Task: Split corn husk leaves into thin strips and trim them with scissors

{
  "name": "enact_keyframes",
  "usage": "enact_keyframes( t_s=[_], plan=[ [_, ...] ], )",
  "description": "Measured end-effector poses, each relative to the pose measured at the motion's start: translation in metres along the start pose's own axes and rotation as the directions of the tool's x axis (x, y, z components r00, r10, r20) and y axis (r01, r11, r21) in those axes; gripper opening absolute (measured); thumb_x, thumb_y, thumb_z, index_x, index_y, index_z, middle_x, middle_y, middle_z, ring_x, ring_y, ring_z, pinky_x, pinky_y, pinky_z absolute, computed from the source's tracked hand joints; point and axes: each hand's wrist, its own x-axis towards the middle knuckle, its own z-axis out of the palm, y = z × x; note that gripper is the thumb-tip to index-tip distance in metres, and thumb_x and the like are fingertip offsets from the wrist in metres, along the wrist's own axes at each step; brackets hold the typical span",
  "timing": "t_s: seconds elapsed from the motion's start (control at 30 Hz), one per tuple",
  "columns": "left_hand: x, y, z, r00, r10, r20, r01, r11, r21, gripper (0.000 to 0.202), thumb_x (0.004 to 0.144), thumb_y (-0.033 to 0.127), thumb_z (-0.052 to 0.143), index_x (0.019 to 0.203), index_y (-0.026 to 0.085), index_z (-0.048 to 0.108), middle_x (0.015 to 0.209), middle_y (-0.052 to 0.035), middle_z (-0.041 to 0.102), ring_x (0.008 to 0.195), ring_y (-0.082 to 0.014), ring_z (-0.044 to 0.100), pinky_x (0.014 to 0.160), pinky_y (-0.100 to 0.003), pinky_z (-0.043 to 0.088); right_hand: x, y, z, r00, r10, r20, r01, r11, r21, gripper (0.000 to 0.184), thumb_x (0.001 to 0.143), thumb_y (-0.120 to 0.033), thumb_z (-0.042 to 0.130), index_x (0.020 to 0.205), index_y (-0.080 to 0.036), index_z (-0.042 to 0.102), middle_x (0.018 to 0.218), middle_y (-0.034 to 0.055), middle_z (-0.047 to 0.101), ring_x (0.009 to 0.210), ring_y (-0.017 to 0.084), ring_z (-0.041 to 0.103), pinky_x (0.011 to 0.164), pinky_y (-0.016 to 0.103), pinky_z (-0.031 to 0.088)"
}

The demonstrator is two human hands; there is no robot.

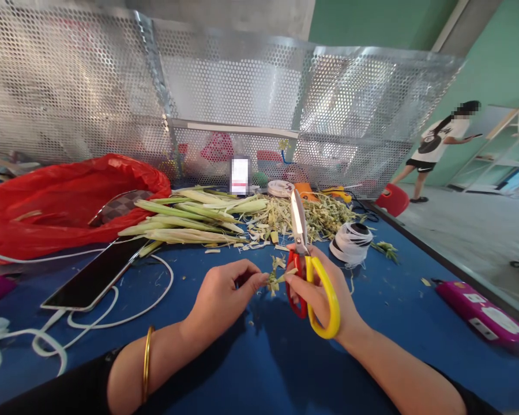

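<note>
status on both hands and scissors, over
Left hand pinching frayed plant piece. Right hand holding scissors, blades up. Scrap pile just beyond the hands.

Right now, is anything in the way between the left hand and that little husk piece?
Nothing visible: the left hand has its fingers on the little husk piece. The yellow-and-red scissors are beside it in the right hand, not between.
</note>
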Motion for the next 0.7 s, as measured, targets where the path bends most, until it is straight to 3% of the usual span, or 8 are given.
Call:
enact_keyframes(
  t_s=[0.1, 0.2, 0.33, 0.43, 0.7],
  plan=[
    [0.005, -0.002, 0.005, 0.95, -0.251, 0.188, 0.289, 0.933, -0.215, 0.036, 0.08, 0.05, 0.056, 0.067, 0.017, 0.064, 0.054, 0.0011, 0.06, 0.042, -0.0086, 0.045, 0.042, -0.02, 0.03, -0.003, 0.005, 0.0, 0.988, -0.153, 0.018, 0.154, 0.975, -0.16, 0.034, 0.078, -0.022, 0.06, 0.11, -0.023, 0.049, 0.076, -0.0015, 0.057, 0.06, 0.013, 0.058, 0.057, 0.025, 0.05],
    [0.007, -0.003, 0.009, 0.881, -0.351, 0.318, 0.452, 0.822, -0.347, 0.038, 0.075, 0.053, 0.06, 0.073, 0.016, 0.065, 0.056, -0.0007, 0.063, 0.04, -0.0085, 0.048, 0.039, -0.019, 0.03, -0.007, 0.012, -0.001, 0.936, -0.332, 0.113, 0.35, 0.871, -0.345, 0.041, 0.078, -0.015, 0.056, 0.117, -0.024, 0.049, 0.085, 0.0017, 0.062, 0.072, 0.016, 0.062, 0.069, 0.027, 0.051],
    [0.006, -0.003, 0.01, 0.876, -0.316, 0.363, 0.456, 0.787, -0.416, 0.031, 0.071, 0.045, 0.066, 0.072, 0.014, 0.067, 0.064, -0.0038, 0.066, 0.048, -0.0104, 0.057, 0.044, -0.018, 0.039, -0.011, 0.016, -0.002, 0.814, -0.481, 0.327, 0.581, 0.663, -0.471, 0.057, 0.074, -0.008, 0.053, 0.127, -0.025, 0.044, 0.098, 0.0048, 0.067, 0.083, 0.018, 0.065, 0.075, 0.026, 0.052],
    [0.006, -0.004, 0.011, 0.88, -0.303, 0.365, 0.438, 0.815, -0.38, 0.024, 0.071, 0.037, 0.063, 0.073, 0.014, 0.069, 0.069, -0.0049, 0.068, 0.052, -0.0114, 0.058, 0.045, -0.019, 0.041, -0.011, 0.014, -0.001, 0.738, -0.55, 0.391, 0.675, 0.581, -0.455, 0.059, 0.073, -0.008, 0.053, 0.129, -0.023, 0.041, 0.097, 0.0054, 0.068, 0.08, 0.017, 0.066, 0.07, 0.024, 0.052],
    [0.006, 0.001, 0.011, 0.865, -0.322, 0.385, 0.463, 0.807, -0.365, 0.014, 0.066, 0.024, 0.06, 0.07, 0.017, 0.07, 0.063, -0.001, 0.069, 0.051, -0.0119, 0.058, 0.047, -0.02, 0.04, -0.008, 0.012, 0.005, 0.684, -0.606, 0.407, 0.729, 0.55, -0.408, 0.054, 0.077, -0.009, 0.052, 0.128, -0.022, 0.041, 0.099, 0.0073, 0.07, 0.082, 0.017, 0.068, 0.073, 0.025, 0.054]
  ],
)
